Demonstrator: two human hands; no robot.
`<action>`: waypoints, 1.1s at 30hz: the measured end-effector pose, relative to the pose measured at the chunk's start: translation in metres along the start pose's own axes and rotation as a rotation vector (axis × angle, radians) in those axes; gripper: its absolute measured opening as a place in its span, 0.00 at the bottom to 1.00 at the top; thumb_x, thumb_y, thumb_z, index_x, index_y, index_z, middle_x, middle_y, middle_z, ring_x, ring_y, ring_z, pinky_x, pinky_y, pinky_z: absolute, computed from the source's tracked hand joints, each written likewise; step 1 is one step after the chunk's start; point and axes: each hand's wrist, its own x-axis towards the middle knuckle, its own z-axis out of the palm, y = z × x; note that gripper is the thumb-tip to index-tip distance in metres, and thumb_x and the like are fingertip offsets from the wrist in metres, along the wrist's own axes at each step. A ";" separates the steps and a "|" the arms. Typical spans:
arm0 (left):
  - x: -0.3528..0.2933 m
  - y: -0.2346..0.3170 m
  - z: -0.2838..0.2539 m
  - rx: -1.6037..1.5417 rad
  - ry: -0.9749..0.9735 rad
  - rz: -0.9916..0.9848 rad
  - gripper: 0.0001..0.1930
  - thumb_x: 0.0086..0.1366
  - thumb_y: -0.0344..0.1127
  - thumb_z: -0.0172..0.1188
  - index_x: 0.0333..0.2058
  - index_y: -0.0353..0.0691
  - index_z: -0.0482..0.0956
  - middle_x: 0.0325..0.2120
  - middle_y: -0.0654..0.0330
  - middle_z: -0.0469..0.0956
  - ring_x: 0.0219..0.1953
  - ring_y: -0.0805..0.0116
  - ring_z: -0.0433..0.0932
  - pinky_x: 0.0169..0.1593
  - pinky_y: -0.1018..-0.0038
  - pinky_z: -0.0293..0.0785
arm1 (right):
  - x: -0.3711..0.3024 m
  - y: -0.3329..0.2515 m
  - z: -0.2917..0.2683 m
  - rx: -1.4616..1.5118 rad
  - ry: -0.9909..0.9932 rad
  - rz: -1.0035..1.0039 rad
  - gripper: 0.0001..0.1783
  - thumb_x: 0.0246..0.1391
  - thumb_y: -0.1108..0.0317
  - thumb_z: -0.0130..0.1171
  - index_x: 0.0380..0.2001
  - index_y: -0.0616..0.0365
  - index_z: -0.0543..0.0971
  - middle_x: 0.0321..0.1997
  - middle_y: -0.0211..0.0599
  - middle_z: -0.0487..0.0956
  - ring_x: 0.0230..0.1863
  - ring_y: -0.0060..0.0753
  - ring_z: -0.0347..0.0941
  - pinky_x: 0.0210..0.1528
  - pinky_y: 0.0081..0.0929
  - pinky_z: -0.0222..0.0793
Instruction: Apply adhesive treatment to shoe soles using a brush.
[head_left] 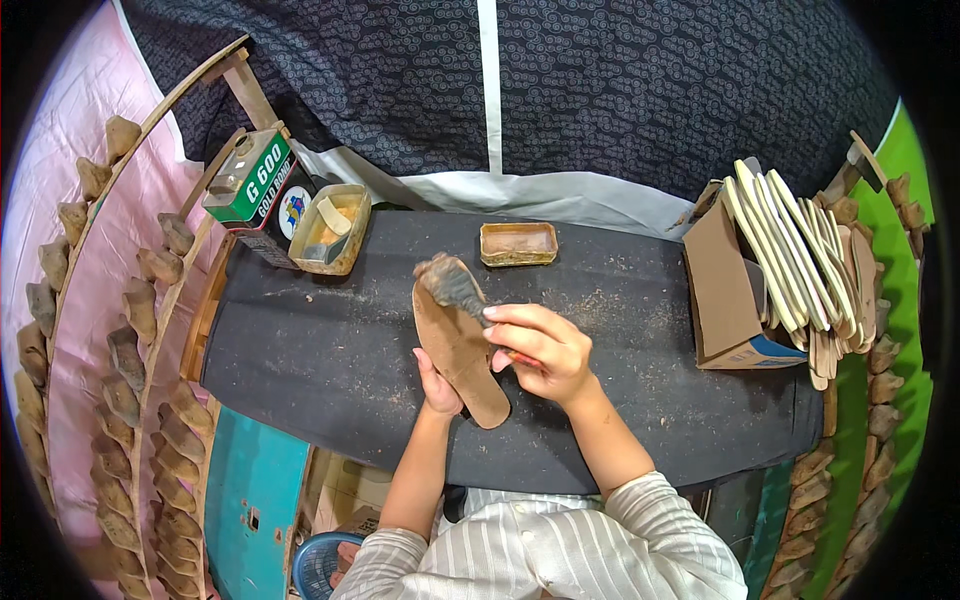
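A brown insole (462, 355) is held up over the dark table, slanting from upper left to lower right. My left hand (438, 386) grips its left edge near the heel, the thumb showing and the other fingers hidden beneath. My right hand (548, 350) is closed around a brush (458, 290) with a dark, clotted head, a dark wrapped neck and a reddish handle end. The brush head lies over the toe end of the insole; whether it touches the surface I cannot tell.
A shallow tray (518, 245) stands at the table's far middle. Far left are a crusted tub (333, 236) and a green-and-black metal can (262, 180). On the right, a cardboard box (722, 285) holds several upright soles (800, 250). Racks of wooden shoe lasts (125, 365) flank both sides.
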 end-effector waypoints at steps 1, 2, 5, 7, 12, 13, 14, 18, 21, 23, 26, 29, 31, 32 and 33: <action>0.000 0.002 -0.004 0.000 0.000 0.002 0.44 0.59 0.74 0.26 0.59 0.44 0.58 0.49 0.59 0.70 0.48 0.65 0.71 0.51 0.66 0.69 | 0.000 0.000 0.001 0.014 -0.045 -0.006 0.17 0.34 0.72 0.68 0.33 0.58 0.79 0.39 0.38 0.78 0.37 0.39 0.77 0.36 0.29 0.75; 0.002 0.004 -0.011 0.004 -0.124 0.010 0.43 0.59 0.73 0.27 0.60 0.45 0.57 0.52 0.60 0.68 0.52 0.64 0.69 0.54 0.66 0.66 | 0.000 0.001 0.001 0.014 -0.045 -0.007 0.17 0.34 0.72 0.68 0.33 0.58 0.79 0.39 0.38 0.78 0.37 0.39 0.77 0.36 0.29 0.75; 0.002 0.007 -0.006 0.000 -0.145 0.019 0.43 0.58 0.74 0.29 0.59 0.44 0.57 0.48 0.59 0.68 0.47 0.63 0.70 0.49 0.66 0.67 | 0.000 0.006 -0.004 0.127 -0.053 -0.054 0.13 0.39 0.69 0.67 0.31 0.61 0.79 0.35 0.43 0.79 0.32 0.39 0.77 0.32 0.27 0.74; 0.002 0.006 -0.004 -0.008 -0.042 0.018 0.44 0.56 0.76 0.30 0.57 0.43 0.59 0.43 0.58 0.71 0.38 0.63 0.73 0.39 0.67 0.71 | -0.001 0.006 -0.008 0.191 -0.039 0.010 0.13 0.40 0.69 0.67 0.31 0.62 0.79 0.34 0.43 0.78 0.32 0.40 0.77 0.33 0.28 0.73; 0.004 0.002 -0.015 -0.093 -0.219 -0.010 0.45 0.55 0.77 0.29 0.54 0.41 0.62 0.37 0.58 0.71 0.33 0.64 0.72 0.35 0.69 0.69 | 0.005 0.002 0.001 0.054 0.020 -0.003 0.17 0.31 0.81 0.64 0.32 0.60 0.78 0.35 0.40 0.78 0.31 0.37 0.77 0.32 0.27 0.73; 0.004 0.005 -0.009 -0.094 -0.219 -0.013 0.45 0.55 0.77 0.29 0.54 0.41 0.62 0.37 0.58 0.71 0.33 0.64 0.72 0.35 0.69 0.69 | 0.004 0.003 -0.001 0.052 0.020 0.000 0.17 0.31 0.81 0.64 0.32 0.60 0.78 0.35 0.40 0.78 0.31 0.37 0.77 0.32 0.27 0.73; 0.002 0.009 0.000 -0.051 -0.114 -0.004 0.45 0.55 0.77 0.29 0.53 0.41 0.62 0.37 0.57 0.71 0.32 0.64 0.71 0.34 0.69 0.68 | 0.003 0.004 -0.006 0.086 -0.026 0.015 0.12 0.37 0.76 0.64 0.30 0.60 0.78 0.35 0.42 0.78 0.32 0.37 0.77 0.33 0.27 0.73; 0.001 0.013 0.006 -0.025 0.007 0.014 0.46 0.55 0.78 0.29 0.52 0.39 0.62 0.35 0.57 0.71 0.31 0.64 0.71 0.35 0.69 0.68 | 0.001 0.004 -0.009 0.142 -0.032 0.041 0.09 0.43 0.71 0.64 0.30 0.61 0.78 0.33 0.43 0.79 0.33 0.38 0.77 0.34 0.27 0.73; 0.002 0.006 -0.007 -0.084 -0.098 -0.021 0.46 0.55 0.77 0.28 0.52 0.38 0.63 0.33 0.56 0.71 0.30 0.64 0.70 0.34 0.69 0.67 | 0.004 0.003 -0.002 0.086 0.045 0.017 0.09 0.43 0.70 0.64 0.30 0.60 0.78 0.34 0.42 0.79 0.35 0.38 0.77 0.35 0.27 0.73; 0.003 0.006 -0.008 -0.074 -0.123 -0.018 0.46 0.55 0.77 0.28 0.52 0.38 0.63 0.33 0.56 0.71 0.30 0.64 0.70 0.34 0.69 0.67 | 0.003 0.003 0.000 0.020 0.021 0.059 0.09 0.42 0.70 0.64 0.29 0.59 0.78 0.34 0.42 0.79 0.36 0.38 0.77 0.36 0.28 0.74; 0.004 0.007 -0.011 -0.069 -0.148 -0.001 0.46 0.55 0.77 0.27 0.51 0.38 0.63 0.32 0.56 0.72 0.30 0.63 0.70 0.33 0.69 0.67 | 0.002 0.004 -0.007 0.065 -0.005 0.081 0.08 0.42 0.70 0.64 0.28 0.60 0.78 0.33 0.42 0.79 0.34 0.37 0.77 0.36 0.27 0.73; 0.006 0.006 -0.018 -0.092 -0.206 0.019 0.46 0.56 0.77 0.27 0.51 0.38 0.63 0.32 0.55 0.72 0.29 0.63 0.71 0.33 0.69 0.67 | 0.003 0.004 -0.010 0.110 0.002 0.098 0.08 0.42 0.70 0.63 0.28 0.60 0.78 0.32 0.42 0.80 0.33 0.36 0.77 0.35 0.25 0.73; 0.006 0.005 -0.016 -0.109 -0.263 0.024 0.46 0.56 0.76 0.27 0.52 0.38 0.63 0.32 0.55 0.72 0.29 0.63 0.71 0.33 0.69 0.67 | 0.003 0.004 -0.008 0.090 0.063 0.120 0.08 0.42 0.70 0.63 0.29 0.60 0.78 0.32 0.42 0.80 0.33 0.36 0.77 0.35 0.26 0.73; 0.004 0.006 -0.011 -0.135 -0.207 0.003 0.46 0.56 0.76 0.27 0.53 0.38 0.63 0.33 0.55 0.72 0.29 0.63 0.71 0.33 0.69 0.67 | 0.002 0.005 -0.006 0.095 0.069 0.137 0.08 0.42 0.71 0.63 0.29 0.59 0.78 0.33 0.42 0.80 0.34 0.36 0.77 0.36 0.27 0.73; 0.003 0.006 -0.008 -0.160 -0.151 -0.018 0.46 0.56 0.76 0.28 0.53 0.38 0.62 0.34 0.55 0.73 0.29 0.63 0.71 0.33 0.69 0.68 | 0.002 0.005 -0.006 0.092 0.071 0.140 0.08 0.42 0.71 0.63 0.29 0.59 0.78 0.33 0.42 0.80 0.34 0.36 0.77 0.36 0.27 0.73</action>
